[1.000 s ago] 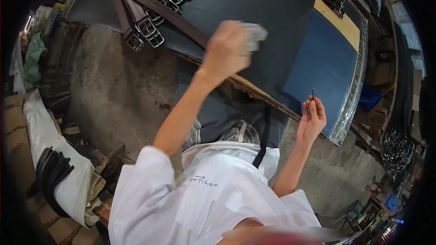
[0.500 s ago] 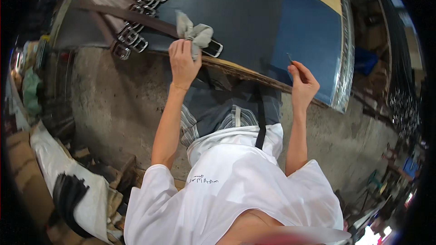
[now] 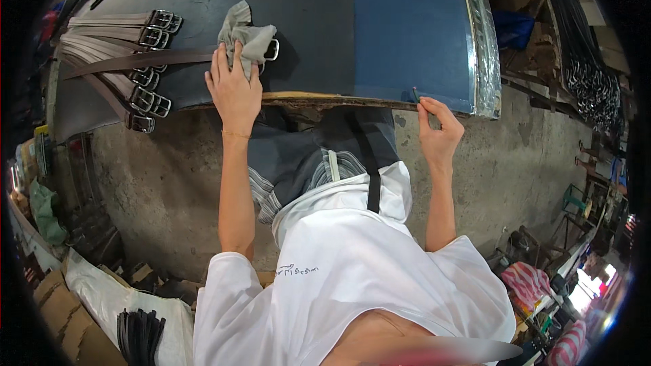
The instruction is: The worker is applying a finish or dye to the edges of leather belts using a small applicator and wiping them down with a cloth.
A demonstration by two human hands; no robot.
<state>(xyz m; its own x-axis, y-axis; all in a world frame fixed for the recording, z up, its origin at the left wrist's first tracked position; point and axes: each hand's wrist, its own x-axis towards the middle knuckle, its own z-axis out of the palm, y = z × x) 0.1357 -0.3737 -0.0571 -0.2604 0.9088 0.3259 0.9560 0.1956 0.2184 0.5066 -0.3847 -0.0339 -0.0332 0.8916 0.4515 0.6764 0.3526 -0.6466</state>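
Observation:
My left hand is on a crumpled grey cloth, fingers reaching over it and bunching it against a dark brown belt. The belt lies across the table, its strap running left and its silver buckle poking out right of the cloth. What the fingertips do under the folds is hidden. My right hand, closed in a pinch at the table's front edge, holds a thin, short dark-green stick with a reddish tip. Its exact kind is too small to make out.
Several belts with silver buckles are fanned out on the dark table at left. A blue sheet covers the table's right part, beside a clear plastic-wrapped edge. Dark straps hang at far right. Cardboard lies lower left.
My view has shifted, so the table sits further left. The left hand has flattened more over the cloth on the belt. The right hand still pinches the stick.

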